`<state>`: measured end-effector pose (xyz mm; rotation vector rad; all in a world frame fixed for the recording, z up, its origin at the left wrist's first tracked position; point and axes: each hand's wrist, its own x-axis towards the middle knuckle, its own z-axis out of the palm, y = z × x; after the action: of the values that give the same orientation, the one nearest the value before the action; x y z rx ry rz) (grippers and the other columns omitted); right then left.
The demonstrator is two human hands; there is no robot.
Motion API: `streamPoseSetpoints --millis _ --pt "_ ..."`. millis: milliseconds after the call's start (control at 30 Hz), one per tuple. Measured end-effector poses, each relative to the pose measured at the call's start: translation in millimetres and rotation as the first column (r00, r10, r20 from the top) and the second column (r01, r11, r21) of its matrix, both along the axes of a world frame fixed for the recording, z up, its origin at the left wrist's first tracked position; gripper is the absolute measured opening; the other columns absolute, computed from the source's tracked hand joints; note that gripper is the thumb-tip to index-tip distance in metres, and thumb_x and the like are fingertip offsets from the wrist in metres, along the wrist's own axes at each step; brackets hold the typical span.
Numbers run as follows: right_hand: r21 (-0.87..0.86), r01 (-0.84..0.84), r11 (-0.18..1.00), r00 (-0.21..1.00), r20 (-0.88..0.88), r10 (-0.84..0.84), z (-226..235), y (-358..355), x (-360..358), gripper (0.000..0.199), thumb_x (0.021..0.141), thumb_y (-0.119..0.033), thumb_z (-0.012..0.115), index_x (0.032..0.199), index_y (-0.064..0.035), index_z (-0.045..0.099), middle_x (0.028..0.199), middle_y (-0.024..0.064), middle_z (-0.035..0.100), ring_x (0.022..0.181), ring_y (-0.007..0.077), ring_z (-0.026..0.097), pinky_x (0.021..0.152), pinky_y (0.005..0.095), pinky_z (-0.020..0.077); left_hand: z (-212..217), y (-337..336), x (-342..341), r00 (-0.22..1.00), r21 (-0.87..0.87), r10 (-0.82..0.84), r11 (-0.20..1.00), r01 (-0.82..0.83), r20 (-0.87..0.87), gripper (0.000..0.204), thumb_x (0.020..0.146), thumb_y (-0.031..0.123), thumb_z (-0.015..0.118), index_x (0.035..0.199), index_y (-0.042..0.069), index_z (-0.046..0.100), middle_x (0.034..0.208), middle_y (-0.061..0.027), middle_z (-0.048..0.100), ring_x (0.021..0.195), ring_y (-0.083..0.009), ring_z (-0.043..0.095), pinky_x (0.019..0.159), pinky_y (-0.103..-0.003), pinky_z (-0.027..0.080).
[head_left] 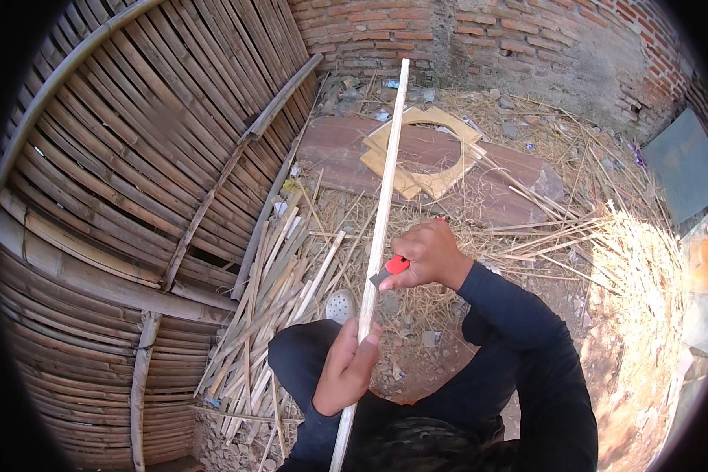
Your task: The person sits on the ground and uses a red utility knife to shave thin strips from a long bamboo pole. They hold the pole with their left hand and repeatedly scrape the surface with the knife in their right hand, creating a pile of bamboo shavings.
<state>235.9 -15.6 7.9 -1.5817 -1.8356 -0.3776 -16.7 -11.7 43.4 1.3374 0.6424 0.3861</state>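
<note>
A long, pale bamboo strip (386, 185) slants up and away from my lap toward the brick wall. Near its lower end, my left hand (347, 366) is closed round it, thumb on top. My right hand (426, 256) grips a red-handled cutter knife (398, 265), and its dark blade end (380, 277) touches the strip's right side, a little above my left hand. Most of the handle is hidden inside my right fist.
Several split bamboo strips (259, 315) lie piled at left beside a bamboo slat wall (149, 157). Ahead, a yellowish board frame with a round hole (401, 179) rests on a brown panel (330, 149). A brick wall (519, 47) stands behind; straw and shavings (440, 307) litter the ground.
</note>
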Motion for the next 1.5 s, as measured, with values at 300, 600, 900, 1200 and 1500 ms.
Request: streamPoseSetpoints --millis 300,600,900,1200,1500 --pt "-0.321 0.181 0.93 0.936 -0.234 -0.263 -10 -5 28 0.068 0.082 -0.071 0.049 0.059 -0.0086 0.062 0.051 0.0132 0.056 0.049 0.0324 0.059 0.047 0.0423 0.0446 -6 -24 -12 0.998 -0.042 -0.047 0.998 0.045 -0.034 0.018 0.099 0.019 0.048 0.11 0.005 0.048 0.067 0.0052 0.041 0.054 -0.0025 0.033 0.048 -0.019 0.024" --pt "-0.147 -0.015 0.989 0.999 -0.054 0.007 -14 1 -10 0.064 0.067 -0.076 0.062 0.056 -0.0126 0.061 0.049 0.0071 0.056 0.043 0.027 0.057 0.043 0.0383 0.0425 5 -3 -7 0.972 0.453 0.057 0.89 0.054 -0.228 0.018 0.098 0.015 0.047 0.106 0.0 0.052 0.068 -0.0094 0.052 0.06 -0.0207 0.052 0.057 -0.031 0.041" --pt "-0.188 0.301 0.935 0.946 -0.063 -0.318 -19 23 42 0.065 0.077 -0.073 0.054 0.064 -0.011 0.068 0.051 0.011 0.056 0.05 0.0302 0.059 0.049 0.0416 0.0446 6 -12 -14 0.976 0.427 0.035 0.902 0.062 -0.216 0.017 0.097 0.014 0.048 0.104 0.0 0.052 0.07 -0.0151 0.055 0.06 -0.0282 0.057 0.059 -0.035 0.044" --pt "-0.37 0.553 0.747 0.628 -0.404 -0.665 -35 31 148 0.073 0.086 -0.07 0.042 0.062 -0.0036 0.062 0.056 0.0191 0.056 0.059 0.0377 0.058 0.056 0.0476 0.0419 12 -42 -26 0.954 0.329 -0.149 0.915 0.233 -0.26 0.019 0.098 0.016 0.047 0.11 0.001 0.05 0.072 -0.0073 0.053 0.063 -0.0164 0.053 0.06 -0.031 0.043" --pt "-0.414 0.487 0.769 0.698 -0.344 -0.628 -1 3 131 0.076 0.086 -0.073 0.04 0.063 -0.0045 0.063 0.056 0.0164 0.056 0.059 0.0352 0.059 0.055 0.0451 0.0422 -17 -40 -23 0.974 0.146 -0.16 0.972 0.184 -0.159 0.021 0.099 0.017 0.047 0.113 0.002 0.051 0.076 0.0035 0.049 0.066 -0.0047 0.044 0.06 -0.022 0.037"
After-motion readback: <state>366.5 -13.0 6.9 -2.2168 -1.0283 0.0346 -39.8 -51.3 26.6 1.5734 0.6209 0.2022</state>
